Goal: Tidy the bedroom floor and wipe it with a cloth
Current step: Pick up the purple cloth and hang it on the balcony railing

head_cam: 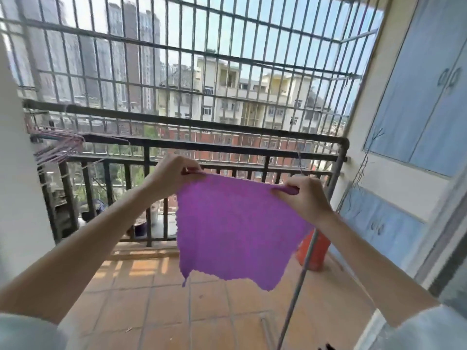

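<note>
While the black balcony railing [192,144] and orange tiled floor [156,304] fill my view, I see the purple cloth [235,231] hanging spread in the air, its top corners pinched by my left hand [171,174] and right hand [307,195], held well apart.

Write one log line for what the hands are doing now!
place: balcony | left hand: pinches purple cloth corner | right hand: pinches other corner | cloth: hanging spread

orange container [319,251] at the floor's right edge half covered by the purple cloth [235,228], metal pole [298,286] cut off by the bottom edge, hangers [59,151] blurred
</note>
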`<state>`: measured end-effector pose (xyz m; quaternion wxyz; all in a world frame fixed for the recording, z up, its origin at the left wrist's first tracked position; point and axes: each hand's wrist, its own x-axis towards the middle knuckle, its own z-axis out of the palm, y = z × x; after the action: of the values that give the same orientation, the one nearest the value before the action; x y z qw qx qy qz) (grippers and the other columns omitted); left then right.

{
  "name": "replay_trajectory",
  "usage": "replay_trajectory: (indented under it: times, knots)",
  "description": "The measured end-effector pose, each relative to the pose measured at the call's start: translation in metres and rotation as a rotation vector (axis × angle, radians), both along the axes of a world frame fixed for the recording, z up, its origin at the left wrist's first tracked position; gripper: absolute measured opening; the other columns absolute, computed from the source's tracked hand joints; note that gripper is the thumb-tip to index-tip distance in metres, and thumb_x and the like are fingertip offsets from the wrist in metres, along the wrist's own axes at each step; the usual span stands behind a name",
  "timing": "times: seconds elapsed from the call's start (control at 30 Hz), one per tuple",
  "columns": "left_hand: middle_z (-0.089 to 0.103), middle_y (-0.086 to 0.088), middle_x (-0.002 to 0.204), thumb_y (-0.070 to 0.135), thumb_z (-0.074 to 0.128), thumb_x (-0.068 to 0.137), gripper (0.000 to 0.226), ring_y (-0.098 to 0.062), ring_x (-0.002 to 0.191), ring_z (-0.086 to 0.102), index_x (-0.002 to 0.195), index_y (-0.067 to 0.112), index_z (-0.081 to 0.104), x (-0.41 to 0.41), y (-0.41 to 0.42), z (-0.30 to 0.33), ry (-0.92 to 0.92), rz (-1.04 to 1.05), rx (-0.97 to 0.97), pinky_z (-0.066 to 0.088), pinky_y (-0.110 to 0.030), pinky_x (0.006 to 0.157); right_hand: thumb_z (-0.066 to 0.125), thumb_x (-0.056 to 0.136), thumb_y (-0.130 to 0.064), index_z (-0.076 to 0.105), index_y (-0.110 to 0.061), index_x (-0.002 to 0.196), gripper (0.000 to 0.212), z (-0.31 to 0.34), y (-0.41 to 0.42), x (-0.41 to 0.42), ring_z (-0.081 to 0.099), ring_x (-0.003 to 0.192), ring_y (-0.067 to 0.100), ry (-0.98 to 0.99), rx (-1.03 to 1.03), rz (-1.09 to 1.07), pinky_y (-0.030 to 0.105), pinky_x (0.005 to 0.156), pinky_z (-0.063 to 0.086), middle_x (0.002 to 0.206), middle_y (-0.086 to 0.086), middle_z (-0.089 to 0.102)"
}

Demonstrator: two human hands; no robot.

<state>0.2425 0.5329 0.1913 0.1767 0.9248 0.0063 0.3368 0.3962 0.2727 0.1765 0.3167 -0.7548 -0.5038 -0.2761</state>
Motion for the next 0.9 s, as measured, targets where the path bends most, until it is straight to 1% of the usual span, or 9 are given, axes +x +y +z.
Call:
replay_trajectory:
  times: [0.07, 0.13, 0.27, 0.37, 0.5, 0.6, 0.67, 0.73, 0.9]
  knots:
    - [0.062, 0.009, 0.064, 0.018, 0.068, 0.083, 0.005, -0.001, 0.059, 0.057, 0.084, 0.017, 0.072, 0.011, 0.002, 0.005, -0.009, -0.004, 0.012, 0.042, -0.007, 0.055, 0.075, 0.077, -0.031, 0.021, -0.028, 0.05, 0.06, 0.003, 0.006, 0.018, 0.029, 0.044, 0.006, 0.004, 0.029, 0.026, 0.017, 0.048, 0.021, 0.045, -0.013, 0.022]
    - [0.061, 0.012, 0.065, 0.018, 0.066, 0.084, 0.008, 0.002, 0.058, 0.056, 0.085, 0.014, 0.073, 0.023, 0.006, 0.008, 0.008, 0.016, 0.041, 0.042, -0.004, 0.058, 0.074, 0.078, -0.033, 0.027, -0.022, 0.049, 0.056, 0.002, 0.011, 0.034, 0.025, 0.047, 0.006, 0.015, 0.042, 0.022, 0.029, 0.049, 0.024, 0.046, -0.013, 0.024]
    - [0.058, 0.016, 0.063, 0.019, 0.065, 0.085, 0.012, 0.005, 0.057, 0.054, 0.084, 0.01, 0.072, 0.052, 0.016, 0.014, 0.02, 0.047, 0.082, 0.04, -0.003, 0.06, 0.068, 0.08, -0.045, 0.033, -0.019, 0.049, 0.053, 0.003, 0.02, 0.072, 0.028, 0.047, 0.004, -0.036, -0.007, -0.012, 0.029, 0.05, 0.027, 0.048, -0.013, 0.028]
    - [0.058, 0.014, 0.061, 0.022, 0.065, 0.085, 0.012, 0.004, 0.047, 0.052, 0.079, 0.012, 0.07, 0.077, 0.024, 0.017, 0.001, 0.051, 0.085, 0.042, -0.006, 0.056, 0.066, 0.081, -0.046, 0.031, -0.027, 0.049, 0.051, 0.012, 0.026, 0.102, 0.032, 0.048, 0.001, -0.064, -0.052, -0.045, 0.026, 0.049, 0.026, 0.051, -0.014, 0.032]
    - [0.056, 0.016, 0.056, 0.025, 0.065, 0.084, 0.014, 0.007, 0.056, 0.057, 0.073, 0.015, 0.067, 0.116, 0.034, 0.026, -0.04, 0.035, 0.098, 0.04, -0.007, 0.053, 0.051, 0.08, -0.062, 0.041, -0.017, 0.052, 0.054, 0.024, 0.033, 0.141, 0.037, 0.048, 0.01, -0.12, -0.06, -0.105, 0.025, 0.048, 0.03, 0.049, -0.011, 0.034]
    - [0.055, 0.018, 0.059, 0.024, 0.065, 0.084, 0.012, 0.005, 0.056, 0.057, 0.074, 0.017, 0.067, 0.147, 0.041, 0.039, -0.061, 0.016, 0.139, 0.041, -0.006, 0.057, 0.051, 0.079, -0.064, 0.045, -0.011, 0.053, 0.059, 0.035, 0.037, 0.171, 0.041, 0.05, 0.014, -0.109, -0.026, -0.152, 0.032, 0.052, 0.037, 0.05, -0.006, 0.041]
    - [0.057, 0.017, 0.058, 0.025, 0.065, 0.084, 0.013, 0.003, 0.059, 0.057, 0.073, 0.019, 0.066, 0.167, 0.046, 0.048, -0.083, 0.014, 0.146, 0.042, -0.008, 0.058, 0.058, 0.079, -0.059, 0.038, -0.015, 0.05, 0.056, 0.043, 0.039, 0.191, 0.035, 0.046, 0.009, -0.097, 0.04, -0.121, 0.032, 0.049, 0.031, 0.048, -0.008, 0.035]
    - [0.056, 0.017, 0.059, 0.023, 0.064, 0.084, 0.011, 0.004, 0.052, 0.054, 0.074, 0.019, 0.067, 0.186, 0.048, 0.058, -0.107, 0.015, 0.149, 0.042, -0.006, 0.06, 0.059, 0.079, -0.059, 0.03, -0.02, 0.049, 0.057, 0.053, 0.04, 0.209, 0.029, 0.045, 0.008, -0.102, 0.096, -0.091, 0.031, 0.048, 0.026, 0.046, -0.01, 0.028]
    - [0.056, 0.017, 0.061, 0.022, 0.062, 0.084, 0.005, 0.005, 0.051, 0.054, 0.08, 0.023, 0.065, 0.227, 0.045, 0.083, -0.125, -0.004, 0.147, 0.045, -0.006, 0.065, 0.049, 0.078, -0.066, 0.031, -0.024, 0.048, 0.054, 0.078, 0.043, 0.25, 0.028, 0.041, 0.009, -0.144, 0.159, -0.1, 0.031, 0.044, 0.031, 0.044, -0.011, 0.028]
